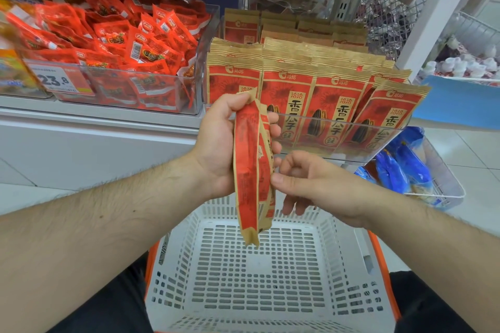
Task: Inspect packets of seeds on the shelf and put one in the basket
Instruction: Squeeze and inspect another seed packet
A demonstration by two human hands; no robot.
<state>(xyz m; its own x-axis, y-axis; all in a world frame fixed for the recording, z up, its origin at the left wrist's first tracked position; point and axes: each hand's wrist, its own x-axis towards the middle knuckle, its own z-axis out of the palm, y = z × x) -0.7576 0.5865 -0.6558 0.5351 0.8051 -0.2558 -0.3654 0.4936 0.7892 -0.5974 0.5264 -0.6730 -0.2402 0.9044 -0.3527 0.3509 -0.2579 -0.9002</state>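
Observation:
A red and tan seed packet point(251, 170) hangs edge-on in front of the shelf, above the white basket point(338, 265). My left hand point(221, 140) grips its upper half, thumb at the top and fingers curled round the far side. My right hand point(305, 184) pinches the packet's right edge at mid height with thumb and forefinger. Behind, several matching seed packets point(338, 108) stand upright in rows in a clear shelf tray point(319, 154). The basket's perforated floor holds nothing that I can see.
A clear bin point(189, 84) of small red snack packets point(121, 43) with a price tag point(54, 80) sits to the left on the white shelf point(94, 119). A wire basket point(443, 186) with blue packets point(400, 170) hangs at the right. The white basket has orange trim point(378, 251).

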